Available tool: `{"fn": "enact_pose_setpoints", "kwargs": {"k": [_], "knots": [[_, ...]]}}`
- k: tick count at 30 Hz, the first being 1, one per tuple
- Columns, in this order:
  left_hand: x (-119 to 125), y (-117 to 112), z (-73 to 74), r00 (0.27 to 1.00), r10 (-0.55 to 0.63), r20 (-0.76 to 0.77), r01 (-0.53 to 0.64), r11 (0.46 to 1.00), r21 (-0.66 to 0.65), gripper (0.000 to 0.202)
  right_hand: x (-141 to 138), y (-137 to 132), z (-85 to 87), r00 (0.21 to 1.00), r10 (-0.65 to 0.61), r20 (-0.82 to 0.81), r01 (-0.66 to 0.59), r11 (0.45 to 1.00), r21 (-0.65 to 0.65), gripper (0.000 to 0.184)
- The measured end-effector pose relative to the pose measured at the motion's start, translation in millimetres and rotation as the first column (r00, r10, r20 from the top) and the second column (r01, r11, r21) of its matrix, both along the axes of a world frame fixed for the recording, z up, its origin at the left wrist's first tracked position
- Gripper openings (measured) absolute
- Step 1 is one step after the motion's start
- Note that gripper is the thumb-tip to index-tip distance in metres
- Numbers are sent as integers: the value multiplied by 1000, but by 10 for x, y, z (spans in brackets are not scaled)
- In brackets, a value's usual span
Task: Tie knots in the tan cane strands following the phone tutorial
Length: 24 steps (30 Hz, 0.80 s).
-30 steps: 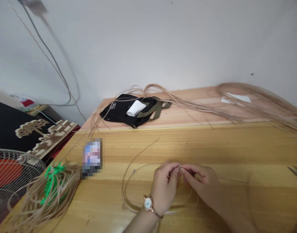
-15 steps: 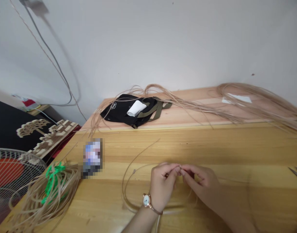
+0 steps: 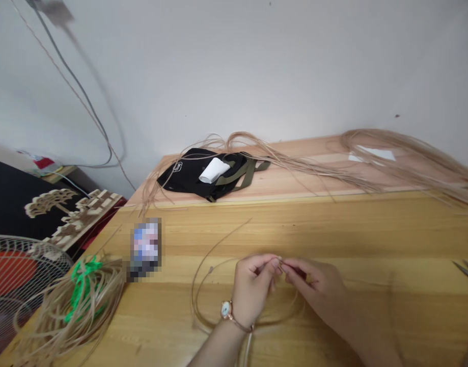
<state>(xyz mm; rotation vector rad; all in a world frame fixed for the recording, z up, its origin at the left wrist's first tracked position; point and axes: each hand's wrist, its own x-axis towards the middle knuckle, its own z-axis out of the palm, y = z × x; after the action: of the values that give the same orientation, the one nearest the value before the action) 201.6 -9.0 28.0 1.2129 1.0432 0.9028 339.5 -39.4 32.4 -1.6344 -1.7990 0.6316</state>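
Thin tan rattan strands (image 3: 194,300) curve in loops over the wooden table, passing under and around my hands. My left hand (image 3: 252,285), with a watch on its wrist, is closed, thumb against forefinger, pinching the strands. Close beside it, my right hand (image 3: 313,285) pinches the same strands with thumb and fingertips. Both sets of fingertips nearly meet around a small crossing of rattan, which they partly hide. One loose strand end rises in an arc to the left of my hands.
A rattan coil tied with green string (image 3: 84,290) lies at the table's left edge, by a fan (image 3: 12,285). Behind are a black bag (image 3: 191,173) with white paper (image 3: 214,170) and long rattan bundles (image 3: 413,148). Scissors (image 3: 466,271) lie at the far right.
My fingertips have shifted slightly left and parted a little, so a short piece of rattan shows between them. The loop below my hands now shows more clearly.
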Motion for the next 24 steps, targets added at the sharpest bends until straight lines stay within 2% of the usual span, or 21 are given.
{"fn": "enact_pose_setpoints", "kwargs": {"k": [5,9,13,17,24], "knots": [[1,25,46,995,-29,90,43,986,-159,22,-2,10,21,990,-13,-142,1,997,-83,24],[-2,38,74,994,-48,97,67,978,-196,24,3,19,18,966,-13,-260,-32,985,-168,26],[-9,45,62,995,-61,75,76,976,-203,24,0,24,-60,921,-55,-386,-37,973,-227,26],[-22,44,46,997,-61,41,67,985,-158,22,-18,22,-145,876,-78,-476,-56,964,-261,29],[-19,27,26,995,-58,-86,61,998,33,16,-91,26,-207,895,-132,-427,31,971,-235,20]]}}
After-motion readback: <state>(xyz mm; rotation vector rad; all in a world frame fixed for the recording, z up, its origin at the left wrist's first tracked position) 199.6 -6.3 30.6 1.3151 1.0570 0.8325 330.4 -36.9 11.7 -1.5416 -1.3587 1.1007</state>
